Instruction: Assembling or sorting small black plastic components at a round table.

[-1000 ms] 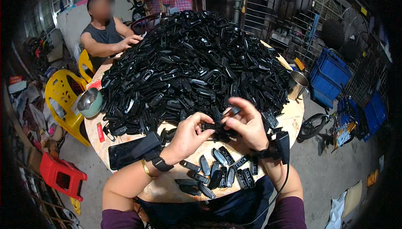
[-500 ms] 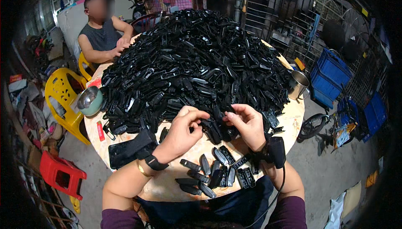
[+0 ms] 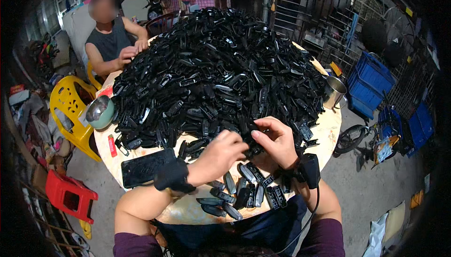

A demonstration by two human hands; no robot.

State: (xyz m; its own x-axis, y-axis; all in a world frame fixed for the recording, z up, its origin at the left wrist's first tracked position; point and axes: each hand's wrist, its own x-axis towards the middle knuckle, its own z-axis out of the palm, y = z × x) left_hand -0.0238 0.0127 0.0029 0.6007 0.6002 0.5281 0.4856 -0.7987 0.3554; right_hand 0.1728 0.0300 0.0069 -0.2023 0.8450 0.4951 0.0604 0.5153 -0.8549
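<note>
A large heap of black plastic parts covers most of the round table. At its near edge, my right hand is closed, thumb and forefinger bent toward each other against dark parts. What lies between those fingertips cannot be made out. My left hand hovers just left of it, fingers curled downward and smeared by motion, their tips partly hidden. Between my forearms, several separate black parts lie in a loose group by the table's near edge; some show smooth outer faces, others ribbed insides.
A black phone lies beside my left wrist. A green-rimmed metal bowl and a metal mug stand at the table's sides. Another person sits at the far left. Yellow chair, red stool and blue crates surround the table.
My left hand has moved right and down, away from the heap toward the loose group, its fingers turning downward. My right hand has stayed nearly in place. The other person's hands have shifted slightly.
</note>
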